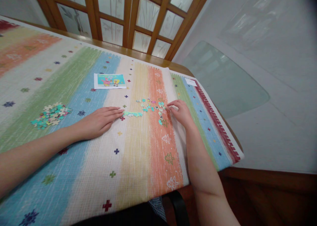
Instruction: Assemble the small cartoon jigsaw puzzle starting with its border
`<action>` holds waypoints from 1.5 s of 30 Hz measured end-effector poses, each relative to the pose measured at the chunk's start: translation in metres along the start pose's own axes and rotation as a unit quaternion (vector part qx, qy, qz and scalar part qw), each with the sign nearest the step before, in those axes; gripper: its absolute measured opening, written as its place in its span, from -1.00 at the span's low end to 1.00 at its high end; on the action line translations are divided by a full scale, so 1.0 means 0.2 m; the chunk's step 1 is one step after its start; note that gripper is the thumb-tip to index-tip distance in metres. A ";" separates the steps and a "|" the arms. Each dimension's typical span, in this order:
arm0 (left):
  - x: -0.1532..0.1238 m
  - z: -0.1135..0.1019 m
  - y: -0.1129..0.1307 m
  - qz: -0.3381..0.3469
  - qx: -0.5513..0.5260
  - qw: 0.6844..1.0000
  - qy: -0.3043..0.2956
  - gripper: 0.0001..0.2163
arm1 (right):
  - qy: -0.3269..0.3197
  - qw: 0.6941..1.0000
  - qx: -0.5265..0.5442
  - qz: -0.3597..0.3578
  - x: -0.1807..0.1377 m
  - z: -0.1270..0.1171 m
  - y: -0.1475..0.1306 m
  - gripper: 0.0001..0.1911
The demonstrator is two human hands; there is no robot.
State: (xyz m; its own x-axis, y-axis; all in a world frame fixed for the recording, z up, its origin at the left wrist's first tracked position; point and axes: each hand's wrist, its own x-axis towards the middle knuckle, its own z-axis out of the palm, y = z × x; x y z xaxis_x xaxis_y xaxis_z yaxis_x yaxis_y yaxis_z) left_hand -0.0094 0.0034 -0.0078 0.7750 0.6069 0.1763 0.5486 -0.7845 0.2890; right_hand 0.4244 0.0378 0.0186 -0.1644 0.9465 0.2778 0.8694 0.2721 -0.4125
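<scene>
My left hand (100, 122) lies flat on the cloth, fingers stretched out together. Its fingertips touch the left end of a short joined strip of jigsaw pieces (133, 114), mostly turquoise. To the right of that strip, loose jigsaw pieces (148, 106) are scattered in turquoise, pink and pale colours. At their right edge is my right hand (182, 113), thumb and index finger pinched together; whatever is between them is too small to make out. Behind the strip lies a reference picture card (110, 81) with a pink and a yellow cartoon figure on turquoise.
A heap of jigsaw pieces (52, 115) sits left of my left forearm. The striped tablecloth (133, 146) covers the table, with a small white paper (191, 82) near the far right corner. Wooden glazed doors (127, 18) and a pale wall stand beyond.
</scene>
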 end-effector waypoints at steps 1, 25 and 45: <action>0.00 0.00 0.00 0.000 0.000 1.000 0.001 -0.50 | -0.008 1.000 -0.004 -0.001 0.00 -0.02 -0.01 -0.79; 0.00 0.00 0.00 -0.004 0.002 1.000 -0.008 -0.50 | -0.251 0.963 0.099 0.021 -0.04 -0.05 -0.09 -0.89; 0.00 0.00 0.00 0.002 0.006 1.000 -0.008 -0.50 | -0.311 0.950 -0.017 0.028 -0.10 -0.09 -0.45 -0.86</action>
State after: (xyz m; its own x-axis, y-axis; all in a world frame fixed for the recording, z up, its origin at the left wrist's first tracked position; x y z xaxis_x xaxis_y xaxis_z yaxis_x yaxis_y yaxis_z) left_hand -0.0103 0.0035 -0.0078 0.7818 0.6021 0.1620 0.5499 -0.7883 0.2762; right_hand 0.3586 -0.0096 0.0656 -0.3509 0.8821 -0.3143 0.8982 0.2220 -0.3795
